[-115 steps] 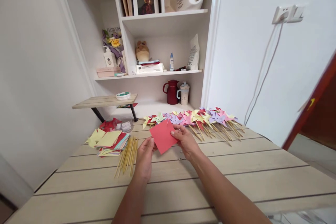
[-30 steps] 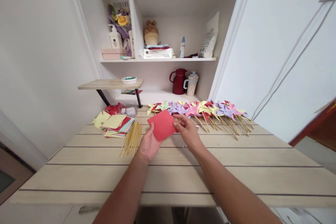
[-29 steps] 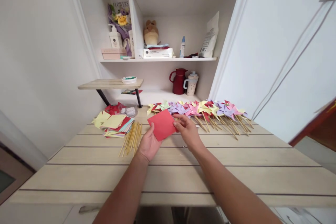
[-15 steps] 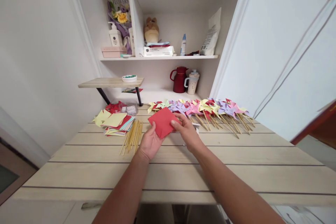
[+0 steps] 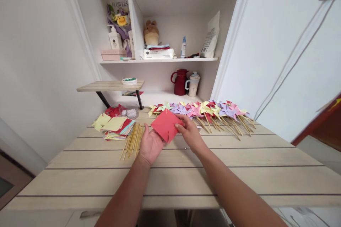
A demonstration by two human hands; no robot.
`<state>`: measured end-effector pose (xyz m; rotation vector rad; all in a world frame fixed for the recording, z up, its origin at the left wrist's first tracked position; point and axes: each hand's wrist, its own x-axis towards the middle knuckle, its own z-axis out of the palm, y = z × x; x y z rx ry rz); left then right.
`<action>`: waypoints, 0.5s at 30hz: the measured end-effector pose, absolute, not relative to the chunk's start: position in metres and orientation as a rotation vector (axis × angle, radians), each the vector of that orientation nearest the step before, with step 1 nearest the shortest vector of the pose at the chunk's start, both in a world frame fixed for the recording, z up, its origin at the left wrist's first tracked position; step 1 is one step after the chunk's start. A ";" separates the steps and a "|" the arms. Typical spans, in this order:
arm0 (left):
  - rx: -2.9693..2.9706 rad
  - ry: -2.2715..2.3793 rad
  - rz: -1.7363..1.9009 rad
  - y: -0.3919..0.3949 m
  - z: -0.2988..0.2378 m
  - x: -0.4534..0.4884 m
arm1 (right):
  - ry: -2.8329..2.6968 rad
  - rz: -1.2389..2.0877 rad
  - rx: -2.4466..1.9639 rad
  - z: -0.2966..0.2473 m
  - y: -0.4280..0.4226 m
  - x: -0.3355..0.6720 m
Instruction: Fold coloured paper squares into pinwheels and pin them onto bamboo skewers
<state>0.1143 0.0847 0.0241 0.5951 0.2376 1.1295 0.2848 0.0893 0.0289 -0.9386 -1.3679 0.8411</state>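
A red paper square (image 5: 164,124) with slits cut in from its corners is held up above the table. My right hand (image 5: 190,132) pinches its right corner between thumb and fingers. Under the lower left edge lies my left hand (image 5: 151,147), palm up, its thumb lifted off the sheet and its fingertips hidden behind the paper. To the left, a bundle of thin wooden sticks (image 5: 133,140) rests beside a stack of coloured paper squares (image 5: 117,126). Finished paper pinwheels (image 5: 205,109) on sticks are laid in a row behind and to the right of my hands.
A small raised shelf (image 5: 106,86) stands at the back left, with a clear plastic box (image 5: 131,112) and red paper pieces near its legs. At the back are a dark red jug (image 5: 181,82) and a speckled cup (image 5: 194,84). The slatted table (image 5: 239,177) extends toward me.
The red paper has opened out flatter, so its corner slits now show. My left thumb has come off the paper, while my right hand keeps its pinch. The view has shifted slightly.
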 end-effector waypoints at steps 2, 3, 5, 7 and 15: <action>0.595 0.235 1.131 0.084 0.025 0.114 | -1.403 0.777 -0.963 0.028 0.091 0.286; 0.599 0.236 1.133 0.084 0.025 0.113 | -1.415 0.754 -0.975 0.027 0.091 0.287; 0.602 0.246 1.138 0.084 0.026 0.113 | -1.431 0.724 -0.992 0.027 0.093 0.288; 0.595 0.260 1.145 0.083 0.027 0.114 | -1.441 0.705 -1.002 0.027 0.094 0.288; 0.598 0.246 1.123 0.082 0.029 0.114 | -1.481 0.656 -1.043 0.028 0.093 0.291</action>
